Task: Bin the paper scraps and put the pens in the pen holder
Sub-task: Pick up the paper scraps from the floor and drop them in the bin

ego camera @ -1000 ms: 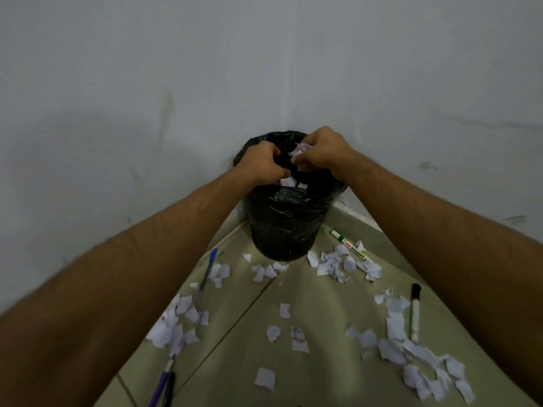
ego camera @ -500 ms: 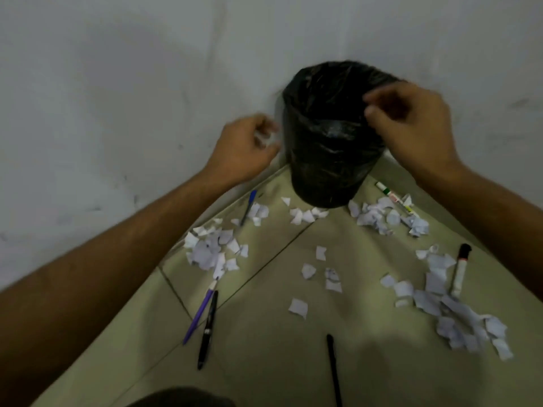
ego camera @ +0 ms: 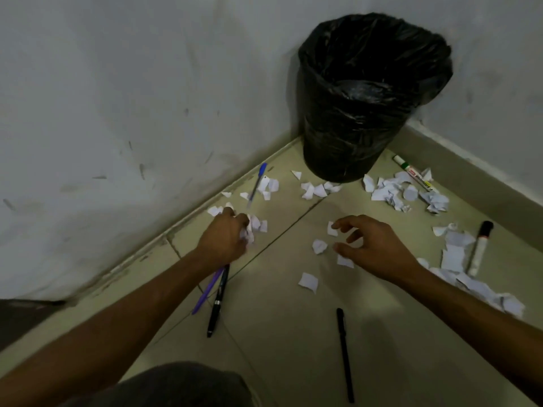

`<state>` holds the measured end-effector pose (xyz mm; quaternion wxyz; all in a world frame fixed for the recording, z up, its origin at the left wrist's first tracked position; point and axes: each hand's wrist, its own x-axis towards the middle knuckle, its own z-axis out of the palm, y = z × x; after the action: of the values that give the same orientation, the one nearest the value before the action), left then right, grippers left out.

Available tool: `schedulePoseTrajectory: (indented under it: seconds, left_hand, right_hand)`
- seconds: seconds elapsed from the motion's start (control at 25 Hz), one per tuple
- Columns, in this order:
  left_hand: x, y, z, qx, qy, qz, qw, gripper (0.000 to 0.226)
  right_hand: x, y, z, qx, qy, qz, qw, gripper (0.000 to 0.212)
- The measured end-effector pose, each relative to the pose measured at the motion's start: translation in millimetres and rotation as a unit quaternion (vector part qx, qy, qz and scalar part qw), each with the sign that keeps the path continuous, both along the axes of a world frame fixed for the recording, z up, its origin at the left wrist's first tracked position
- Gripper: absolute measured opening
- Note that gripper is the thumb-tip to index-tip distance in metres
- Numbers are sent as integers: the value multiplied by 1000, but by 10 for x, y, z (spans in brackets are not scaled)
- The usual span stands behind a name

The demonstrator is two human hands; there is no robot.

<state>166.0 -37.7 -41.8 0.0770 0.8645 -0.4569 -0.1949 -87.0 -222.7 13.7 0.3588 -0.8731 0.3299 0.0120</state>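
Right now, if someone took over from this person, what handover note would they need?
Left hand: closed on a bunch of paper scraps on the floor.
Right hand: open, empty, hovering over loose scraps.
Bin stands in the corner.
Left to do: scrap piles near the bin and at right; purple pen, black pens, blue pen, two markers lie on the floor. No pen holder in view.

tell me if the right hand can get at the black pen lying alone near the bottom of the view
Probably yes. The right hand hovers open over loose scraps, and the black pen lies uncovered on bare floor below it, with nothing between them.
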Motion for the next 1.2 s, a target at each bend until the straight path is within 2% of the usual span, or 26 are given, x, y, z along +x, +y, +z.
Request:
schedulePoseTrajectory:
  seconds: [0.08, 0.16, 0.28, 0.36, 0.44, 0.56, 0.64, 0.76, 0.84, 0.92, 1.0, 1.12, 1.2]
  left_hand:
    - [-229, -68, -16, -50, 27, -7, 998, 29]
    - [-441, -131, -69, -86, 56, -21, 995, 27]
    - [-701, -227, -82, -84, 122, -37, 988, 43]
    - [-825, -279, -46, -110, 156, -65, 979, 50]
    - [-845, -328, -11, -142, 154, -72, 975, 51]
    - [-672, -385, 43, -111, 108, -50, 987, 52]
    - [-525, -447, 42, -99, 82, -32, 991, 61]
    - [-334, -634, 33, -16, 14, -25, 999, 85]
    - [-307, -737, 6, 36, -7, -46, 998, 88]
    - [-379, -814, -63, 24, 21, -100, 994, 75]
    - [-486, -831, -132, -11, 81, -141, 987, 68]
    - [-521, -783, -204, -78, 137, -130, 979, 72]
    - [-481, -722, -167, -110, 96, -102, 984, 74]
  right_hand:
    - [-12, 48, -123, -10, 24, 12, 1000, 44]
    - [-31, 80, -273, -42, 79, 17, 996, 64]
    - [-56, 132, -456, -53, 172, 28, 983, 106]
    - [-30, 215, -550, -75, 172, 49, 981, 112]
    - [17, 335, -633, -76, 133, 77, 985, 103]
    - [88, 353, -711, -89, 92, 109, 986, 69]
    - [128, 126, -676, -103, 76, 98, 987, 54]
    - [368, -388, -513, -130, 47, 69, 988, 60]
    - [645, -638, -454, -153, 57, 110, 980, 73]
    - [851, -752, -509, -165, 112, 163, 966, 83]
    - [875, -695, -613, -164, 147, 185, 958, 76]
    - [541, -463, -662, -142, 89, 177, 970, 56]
    - [292, -566, -588, -150, 32, 72, 986, 49]
